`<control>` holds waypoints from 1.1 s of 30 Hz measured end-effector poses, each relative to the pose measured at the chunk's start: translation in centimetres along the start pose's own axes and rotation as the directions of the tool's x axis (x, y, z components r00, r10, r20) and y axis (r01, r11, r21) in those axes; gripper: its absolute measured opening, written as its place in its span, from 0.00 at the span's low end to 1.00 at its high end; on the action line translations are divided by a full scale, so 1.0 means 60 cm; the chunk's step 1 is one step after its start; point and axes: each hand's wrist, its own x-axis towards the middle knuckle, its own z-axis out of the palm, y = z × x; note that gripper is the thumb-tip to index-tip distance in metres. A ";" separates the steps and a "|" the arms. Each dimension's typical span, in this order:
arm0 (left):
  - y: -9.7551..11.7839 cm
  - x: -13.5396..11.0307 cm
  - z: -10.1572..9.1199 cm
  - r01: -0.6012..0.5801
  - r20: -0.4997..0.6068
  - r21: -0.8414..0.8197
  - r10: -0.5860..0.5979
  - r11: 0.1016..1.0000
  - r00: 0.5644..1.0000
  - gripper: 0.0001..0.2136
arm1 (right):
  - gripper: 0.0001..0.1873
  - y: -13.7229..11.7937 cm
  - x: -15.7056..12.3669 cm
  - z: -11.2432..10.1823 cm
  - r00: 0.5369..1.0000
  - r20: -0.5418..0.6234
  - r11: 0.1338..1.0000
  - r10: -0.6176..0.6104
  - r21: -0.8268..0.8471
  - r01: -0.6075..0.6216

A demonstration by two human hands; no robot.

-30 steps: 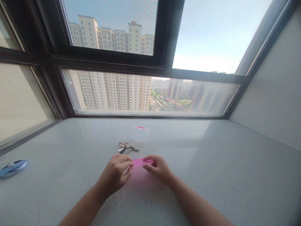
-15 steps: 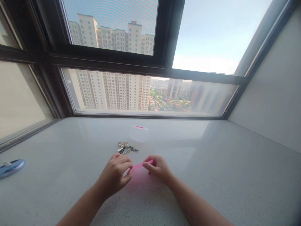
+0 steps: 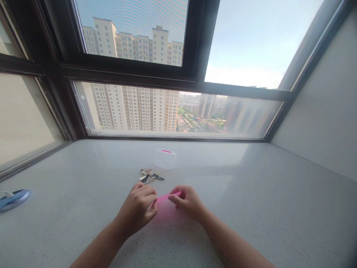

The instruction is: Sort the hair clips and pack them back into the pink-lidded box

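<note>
Between my two hands stretches a thin bright pink strip, just above the pale speckled sill, with a pink glow on the surface below. My left hand pinches its left end between thumb and fingers. The right end is held by my right hand, thumb on the near side and fingers curled behind. What the strip is made of I cannot make out. Beyond my left hand lies a small pile of metal clips or keys, some dark and some silvery, too small to tell.
A clear whitish round container with something pink at its top stands behind the pile. At the far left lies a blue oval object with a white cable. Dark-framed windows border the sill, and a white wall rises at right.
The pink strip has tilted slightly and shows a broader face between my hands. My right thumb has shifted a little to the left. Both hands keep their hold.
</note>
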 end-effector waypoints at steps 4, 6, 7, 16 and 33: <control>0.001 0.001 -0.001 -0.005 -0.014 -0.018 0.004 1.000 1.000 0.08 | 0.23 0.004 0.001 0.001 1.000 0.000 1.000 -0.002 -0.006 0.002; 0.002 0.000 -0.001 -0.008 -0.025 -0.028 0.007 1.000 1.000 0.08 | 0.23 0.005 0.002 0.002 1.000 0.006 1.000 -0.003 0.003 0.003; 0.002 0.000 -0.001 -0.007 -0.025 -0.031 0.007 0.999 1.000 0.08 | 0.23 0.006 0.002 0.002 1.000 0.010 1.000 -0.004 0.011 0.003; 0.001 -0.001 -0.005 0.028 0.046 -0.106 -0.023 0.994 0.999 0.07 | 0.23 0.005 -0.001 0.002 1.000 0.021 1.000 -0.005 -0.004 0.005; -0.003 0.000 -0.006 0.067 0.075 -0.191 -0.054 0.979 0.996 0.08 | 0.24 0.012 0.003 0.001 0.999 0.044 1.000 -0.003 -0.024 0.004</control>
